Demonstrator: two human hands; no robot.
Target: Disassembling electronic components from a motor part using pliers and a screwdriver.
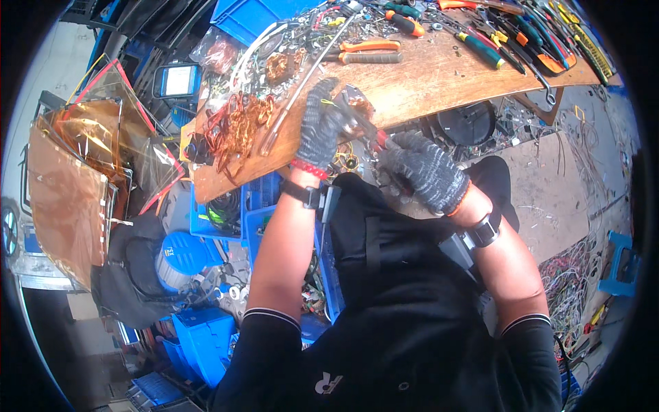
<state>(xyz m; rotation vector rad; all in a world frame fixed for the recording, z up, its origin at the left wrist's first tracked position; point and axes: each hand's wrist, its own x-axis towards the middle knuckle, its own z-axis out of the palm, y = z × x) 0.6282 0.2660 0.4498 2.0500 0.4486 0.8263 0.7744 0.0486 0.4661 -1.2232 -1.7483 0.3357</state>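
Observation:
My left hand (321, 130), in a grey knit glove, is closed at the table's front edge around a small metal part with copper-coloured wire (362, 104). To its right, my right hand (425, 173), gloved the same way, grips a red-handled tool (378, 141) that looks like pliers. The tool's dark metal end reaches to the part by my left fingers; the exact contact is hidden. Left of my left hand lie a bundle of copper and reddish wire (240, 130) and a long screwdriver (292, 106). Orange-handled pliers (371, 53) rest just beyond.
The wooden table (425, 82) holds scrap and several hand tools, with a green-handled screwdriver (480, 51) at the right. Below stand blue bins (261, 199) and a black round tub (467, 123). Brown translucent sheets (68, 185) stand at left; loose wires (566, 288) cover the floor at right.

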